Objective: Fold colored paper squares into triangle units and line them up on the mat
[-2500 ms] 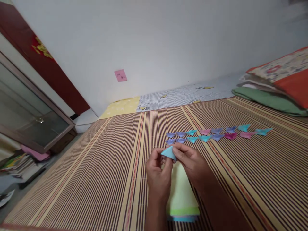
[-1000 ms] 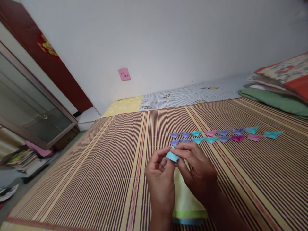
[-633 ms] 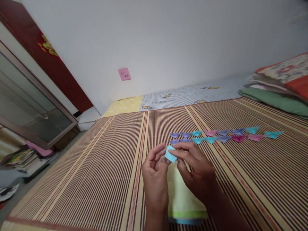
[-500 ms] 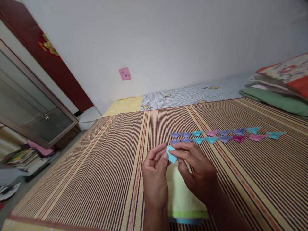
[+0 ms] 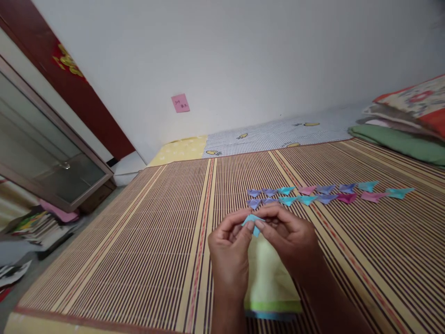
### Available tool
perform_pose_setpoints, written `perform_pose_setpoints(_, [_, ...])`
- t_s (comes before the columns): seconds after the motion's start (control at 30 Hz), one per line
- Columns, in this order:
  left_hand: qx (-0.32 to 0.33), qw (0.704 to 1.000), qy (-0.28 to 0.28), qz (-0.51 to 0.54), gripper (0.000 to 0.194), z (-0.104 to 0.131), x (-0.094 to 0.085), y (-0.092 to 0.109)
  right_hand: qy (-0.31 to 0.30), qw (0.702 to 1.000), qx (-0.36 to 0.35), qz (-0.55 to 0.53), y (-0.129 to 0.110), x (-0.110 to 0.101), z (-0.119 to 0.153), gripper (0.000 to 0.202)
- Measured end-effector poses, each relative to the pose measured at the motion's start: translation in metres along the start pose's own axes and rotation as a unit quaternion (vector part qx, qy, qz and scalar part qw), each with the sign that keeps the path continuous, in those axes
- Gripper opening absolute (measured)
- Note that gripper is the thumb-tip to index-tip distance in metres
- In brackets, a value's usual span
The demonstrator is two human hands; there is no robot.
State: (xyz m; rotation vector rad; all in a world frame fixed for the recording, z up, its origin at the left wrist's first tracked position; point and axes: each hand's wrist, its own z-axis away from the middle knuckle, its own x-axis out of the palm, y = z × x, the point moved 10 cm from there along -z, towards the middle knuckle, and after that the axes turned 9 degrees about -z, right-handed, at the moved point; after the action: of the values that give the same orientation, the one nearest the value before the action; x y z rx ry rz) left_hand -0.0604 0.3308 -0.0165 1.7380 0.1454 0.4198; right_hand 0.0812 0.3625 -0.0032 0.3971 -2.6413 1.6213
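Note:
A small folded piece of light blue paper [image 5: 256,218] is pinched between both hands, its lower corner pointing down. My left hand [image 5: 231,241] grips its left side, thumb in front and fingers behind. On its right side my right hand [image 5: 288,234] holds it the same way, the two thumbs nearly meeting. Below the hands lies a stack of yellow-green paper [image 5: 267,278], partly covered by the right hand. Beyond them, two rows of folded paper pieces [image 5: 308,200] in purple, blue and pink rest on the striped mat [image 5: 156,241].
Folded bedding [image 5: 392,144] and a patterned pillow [image 5: 417,99] are piled at the right. A pink note [image 5: 181,103] sticks to the white wall. At the left stand a glass-panelled door [image 5: 52,134] and a stack of books [image 5: 38,225].
The right hand's fingers have moved from the paper's front to its right edge, thumb now in front. The paper is turned, and both hands have shifted slightly right.

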Motion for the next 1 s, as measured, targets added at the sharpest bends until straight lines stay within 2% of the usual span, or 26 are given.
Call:
perform_pose_setpoints(0.13, [-0.023,0.998,-0.029,-0.054,0.012,-0.002,0.001,-0.005,0.01,0.997,0.052,-0.048,0.012,-0.001,0.001,0.005])
perform_pose_setpoints(0.27, [-0.028,0.995,-0.049,-0.079,0.013,-0.003,0.003,-0.007,0.015,0.997,0.056,-0.057,0.014,-0.004,0.0,0.008])
perform_pose_setpoints(0.47, [-0.037,0.996,-0.042,-0.064,0.013,-0.001,0.007,-0.009,-0.007,0.996,0.067,-0.055,0.014,-0.003,-0.002,0.013])
perform_pose_setpoints(0.7, [-0.102,0.991,-0.082,-0.012,0.018,0.0,0.016,-0.028,0.046,0.993,0.082,-0.073,0.023,-0.011,-0.001,0.012])
perform_pose_setpoints(0.9, [-0.089,0.993,-0.069,-0.043,0.013,0.001,0.012,-0.025,0.001,0.995,0.084,-0.045,0.024,-0.004,-0.002,0.017])
perform_pose_setpoints(1.0, [-0.086,0.993,-0.079,-0.032,0.014,0.002,0.015,-0.023,0.014,0.994,0.09,-0.068,0.024,-0.005,-0.001,0.019])
